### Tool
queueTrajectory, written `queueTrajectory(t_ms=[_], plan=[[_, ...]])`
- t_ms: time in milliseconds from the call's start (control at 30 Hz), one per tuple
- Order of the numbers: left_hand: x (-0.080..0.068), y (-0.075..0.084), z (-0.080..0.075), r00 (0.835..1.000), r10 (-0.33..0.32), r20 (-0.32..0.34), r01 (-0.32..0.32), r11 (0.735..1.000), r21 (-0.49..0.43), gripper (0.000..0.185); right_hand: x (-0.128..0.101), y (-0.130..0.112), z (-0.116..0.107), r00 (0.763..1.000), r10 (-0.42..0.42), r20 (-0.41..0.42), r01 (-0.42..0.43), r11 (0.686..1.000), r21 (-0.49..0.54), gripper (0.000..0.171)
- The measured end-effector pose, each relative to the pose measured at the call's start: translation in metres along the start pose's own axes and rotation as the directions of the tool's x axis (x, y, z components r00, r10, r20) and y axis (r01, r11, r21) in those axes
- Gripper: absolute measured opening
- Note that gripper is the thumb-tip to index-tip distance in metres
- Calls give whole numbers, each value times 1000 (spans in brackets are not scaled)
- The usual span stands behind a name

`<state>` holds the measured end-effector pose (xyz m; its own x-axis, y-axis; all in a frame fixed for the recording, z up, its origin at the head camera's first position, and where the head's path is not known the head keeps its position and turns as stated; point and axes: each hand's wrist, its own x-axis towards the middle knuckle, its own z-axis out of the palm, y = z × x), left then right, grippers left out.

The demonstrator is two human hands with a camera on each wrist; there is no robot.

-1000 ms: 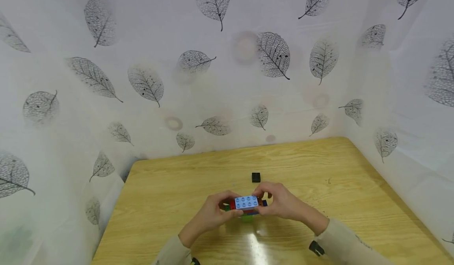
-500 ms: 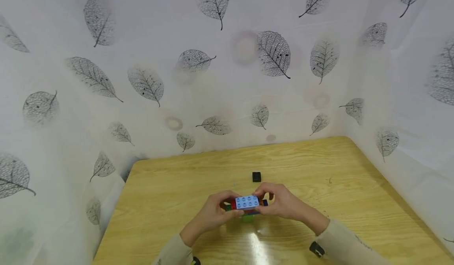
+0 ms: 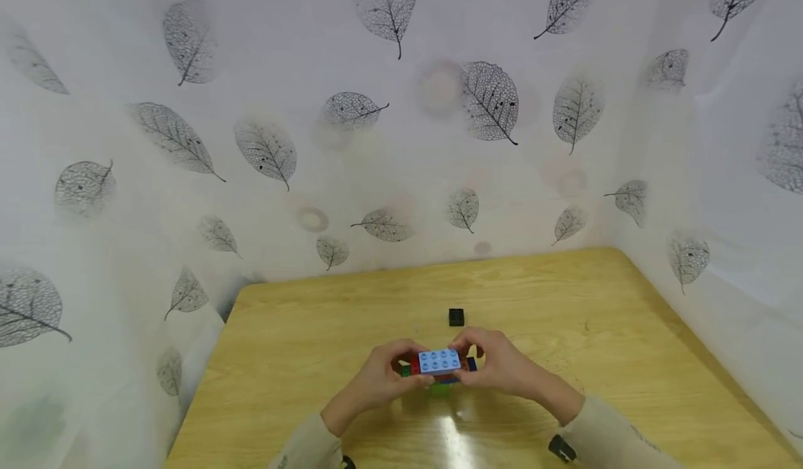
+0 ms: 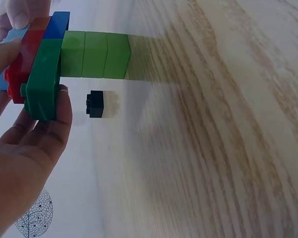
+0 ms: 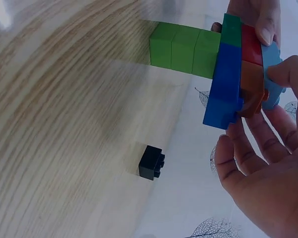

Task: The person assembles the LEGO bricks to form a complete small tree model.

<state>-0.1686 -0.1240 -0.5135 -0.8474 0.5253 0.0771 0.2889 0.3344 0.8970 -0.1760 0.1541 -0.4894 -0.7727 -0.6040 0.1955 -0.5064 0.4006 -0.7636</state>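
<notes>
A light blue toy building brick [image 3: 439,362] with studs lies across the top of a brick structure. My left hand [image 3: 379,378] pinches its left end with thumb and fingers. At its right end my right hand [image 3: 495,364] grips it the same way. Under it sit a red brick [image 4: 29,62] and an orange brick [image 5: 252,87], side by side. The layer below has a dark green brick [image 4: 43,82] and a blue brick [image 5: 223,84]. A column of light green bricks [image 4: 94,54] stands on the table and bears these layers.
A small black brick [image 3: 456,317] lies on the wooden table [image 3: 314,316] behind the structure. White cloth [image 3: 401,162] printed with leaves hangs along the table's back and sides.
The head view has shifted slightly. Both hands stay on the light blue brick, and the structure keeps its place.
</notes>
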Motion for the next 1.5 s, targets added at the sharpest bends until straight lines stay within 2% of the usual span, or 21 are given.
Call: queueTrajectory(t_ms=[300, 500, 667, 833, 1200, 1500], plan=[[-2, -1, 0, 1000, -7, 14, 7, 1000, -11, 36, 4, -1, -7, 1000, -4, 31, 5, 999, -34, 31], [0, -1, 1, 1000, -4, 22, 4, 1000, -15, 39, 16, 5, -17, 999, 26, -43, -28, 999, -41, 30], [1, 0, 0, 1000, -10, 21, 10, 1000, 1, 40, 29, 20, -19, 993, 53, -109, -59, 997, -52, 34], [1, 0, -1, 1000, -6, 29, 6, 1000, 0, 40, 38, 42, -17, 984, 112, -136, -117, 993, -31, 45], [0, 0, 0, 999, -11, 34, 11, 1000, -7, 40, 49, 74, -12, 965, 230, -127, -238, 970, -54, 55], [1, 1, 0, 999, -22, 28, 22, 1000, 7, 41, 54, 89, -7, 944, 304, -128, -315, 947, -72, 52]])
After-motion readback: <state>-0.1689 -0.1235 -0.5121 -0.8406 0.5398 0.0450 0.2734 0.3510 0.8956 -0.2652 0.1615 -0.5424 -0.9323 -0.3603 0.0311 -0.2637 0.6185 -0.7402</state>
